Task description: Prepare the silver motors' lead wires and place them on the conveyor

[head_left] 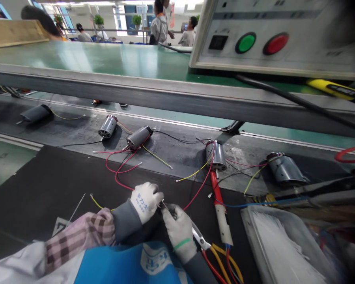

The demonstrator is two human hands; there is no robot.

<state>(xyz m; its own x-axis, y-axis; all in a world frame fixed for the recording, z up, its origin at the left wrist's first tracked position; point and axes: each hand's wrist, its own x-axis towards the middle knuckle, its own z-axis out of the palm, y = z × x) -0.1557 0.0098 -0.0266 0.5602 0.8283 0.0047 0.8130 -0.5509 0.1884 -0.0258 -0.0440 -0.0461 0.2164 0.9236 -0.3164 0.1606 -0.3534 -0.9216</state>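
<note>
White knit-gloved right hand [179, 232] clenches steel pliers [200, 238]; gloved left hand [146, 201] pinches a thin wire [165, 205] above the smooth black surface [47, 189]

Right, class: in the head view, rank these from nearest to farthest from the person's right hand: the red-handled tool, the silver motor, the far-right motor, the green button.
1. Red-handled tool: just to the right of the right hand.
2. Silver motor: ahead, slightly right.
3. Far-right motor: farther right, at about the same depth.
4. Green button: farthest ahead, upper right.
</note>
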